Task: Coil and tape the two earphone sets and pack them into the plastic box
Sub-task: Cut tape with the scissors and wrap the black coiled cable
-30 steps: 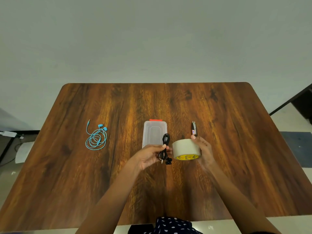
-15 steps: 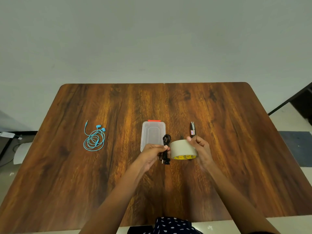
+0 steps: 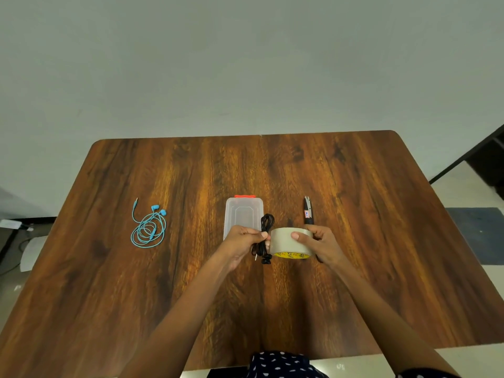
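Taping step, set 1 of 2: left hand [image 3: 242, 241] pinching black earphones [image 3: 265, 236] coiled above table [image 3: 354, 241], right hand [image 3: 319, 244] gripping tape [image 3: 286, 241] beside them. Next: peel tape end, wrap coil. Blue earphones [image 3: 148, 227] loose; box [image 3: 242, 216] shut.

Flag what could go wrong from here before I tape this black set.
1. The left hand pinches the black earphones only mid-bundle; the loops above and the buds below hang free and could uncoil.
2. The right hand alone holds the tape, so pulling a strip may be awkward and could stick to the fingers.
3. The cutter lies beyond the tape, with no hand free to fetch it.
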`<state>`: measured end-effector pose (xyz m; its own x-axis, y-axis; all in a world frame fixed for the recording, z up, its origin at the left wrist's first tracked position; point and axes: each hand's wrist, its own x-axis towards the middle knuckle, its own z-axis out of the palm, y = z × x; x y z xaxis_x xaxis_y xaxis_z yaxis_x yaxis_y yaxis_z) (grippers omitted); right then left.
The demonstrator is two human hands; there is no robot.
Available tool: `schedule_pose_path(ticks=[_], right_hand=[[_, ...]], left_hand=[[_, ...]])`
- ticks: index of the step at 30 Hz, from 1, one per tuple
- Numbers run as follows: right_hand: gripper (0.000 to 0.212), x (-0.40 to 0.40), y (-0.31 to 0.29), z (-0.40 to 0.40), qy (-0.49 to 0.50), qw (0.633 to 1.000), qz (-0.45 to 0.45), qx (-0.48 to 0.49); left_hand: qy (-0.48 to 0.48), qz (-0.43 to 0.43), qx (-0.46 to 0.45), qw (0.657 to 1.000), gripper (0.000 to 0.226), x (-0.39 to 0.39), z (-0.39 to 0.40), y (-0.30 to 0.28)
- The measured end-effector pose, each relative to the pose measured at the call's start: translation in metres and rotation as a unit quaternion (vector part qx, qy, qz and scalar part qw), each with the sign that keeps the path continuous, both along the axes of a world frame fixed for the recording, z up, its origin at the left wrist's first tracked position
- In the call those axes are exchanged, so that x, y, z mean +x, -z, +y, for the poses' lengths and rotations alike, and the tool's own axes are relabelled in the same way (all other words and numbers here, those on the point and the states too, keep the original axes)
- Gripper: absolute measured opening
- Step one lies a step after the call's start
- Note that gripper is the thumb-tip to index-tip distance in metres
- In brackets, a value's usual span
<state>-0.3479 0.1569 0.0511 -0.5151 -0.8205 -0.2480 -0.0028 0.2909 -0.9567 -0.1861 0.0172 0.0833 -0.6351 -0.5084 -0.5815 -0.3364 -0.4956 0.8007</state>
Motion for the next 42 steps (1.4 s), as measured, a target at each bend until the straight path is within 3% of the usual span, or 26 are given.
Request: schedule_pose_path(ticks=[6,10,15,22,25,27,29,31,34,39,42], right_hand=[[0.038,-0.005,0.010,0.006,-0.015,0.999,0.018,0.040],[0.050,-0.007,0.019,0.006,-0.026,0.998,0.032,0.047],[0.052,-0.013,0.033,0.006,-0.048,0.995,0.044,0.071],[0.032,-0.019,0.041,0.008,-0.048,0.991,0.071,0.105],[0.023,-0.016,0.040,0.005,-0.024,0.993,0.082,0.084],[0.021,-0.015,0.043,0.006,0.046,0.992,0.086,0.078],[0.027,-0.015,0.049,0.010,0.144,0.978,0.111,0.105],[0.029,-0.017,0.058,0.013,0.172,0.945,0.183,0.211],[0.034,-0.015,0.063,0.009,0.117,0.887,0.257,0.364],[0.049,-0.012,0.054,-0.009,0.060,0.847,0.317,0.422],[0.042,-0.013,0.052,-0.013,0.039,0.840,0.316,0.440]], left_hand=[[0.020,-0.013,-0.019,1.000,0.016,-0.003,0.000,-0.004],[0.038,-0.031,-0.038,0.998,0.018,-0.008,-0.001,-0.006],[0.041,-0.078,-0.102,0.991,0.019,-0.017,0.006,-0.004],[0.063,-0.091,-0.157,0.981,0.017,-0.033,0.020,-0.004],[0.059,-0.096,-0.172,0.979,0.017,-0.041,0.019,-0.007],[0.057,-0.097,-0.179,0.977,0.017,-0.046,0.020,-0.010],[0.065,-0.097,-0.193,0.974,0.017,-0.051,0.022,-0.012],[0.070,-0.098,-0.200,0.972,0.018,-0.054,0.024,-0.013],[0.065,-0.101,-0.203,0.972,0.019,-0.054,0.025,-0.011],[0.038,-0.096,-0.197,0.975,0.017,-0.046,0.029,-0.005],[-0.003,-0.084,-0.171,0.982,0.017,-0.040,0.032,0.000]])
